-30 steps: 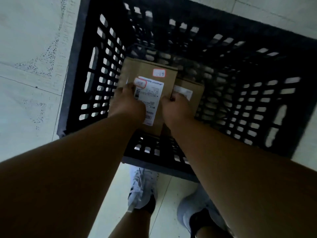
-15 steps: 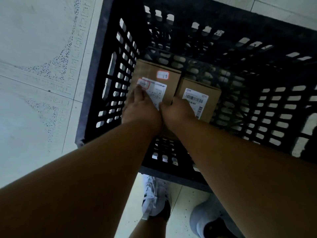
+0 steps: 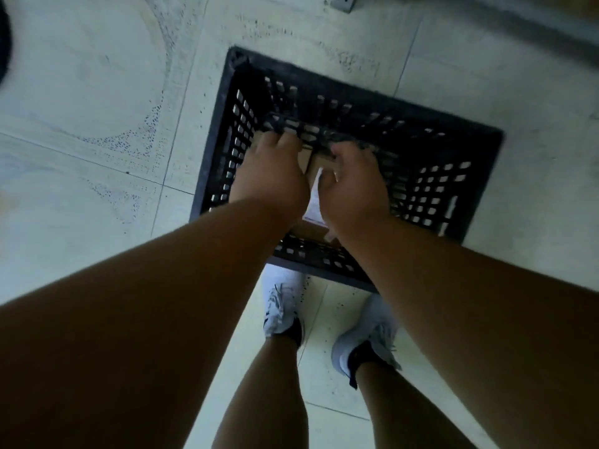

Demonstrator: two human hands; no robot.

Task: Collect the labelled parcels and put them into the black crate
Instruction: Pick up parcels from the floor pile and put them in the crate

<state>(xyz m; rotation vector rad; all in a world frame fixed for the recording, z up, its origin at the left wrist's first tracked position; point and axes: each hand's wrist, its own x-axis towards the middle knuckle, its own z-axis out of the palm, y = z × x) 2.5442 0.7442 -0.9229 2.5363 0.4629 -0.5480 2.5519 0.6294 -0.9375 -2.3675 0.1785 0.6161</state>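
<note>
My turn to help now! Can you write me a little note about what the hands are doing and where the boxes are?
Left hand: over the black crate, palm down, empty as far as shows.
Right hand: beside it, fingers loosely curled, also gripping nothing visible.
Parcels: brown cardboard with a white label lies in the crate under the hands, mostly hidden; the count is unclear.
Done: at least that parcel is in.
Left: no parcels show on the floor here; look elsewhere for more.

No text can be read. A white label (image 3: pixel 315 199) shows on the cardboard parcel (image 3: pixel 319 163) inside the black crate (image 3: pixel 421 124), but its print is blurred and mostly hidden by the hands.
</note>
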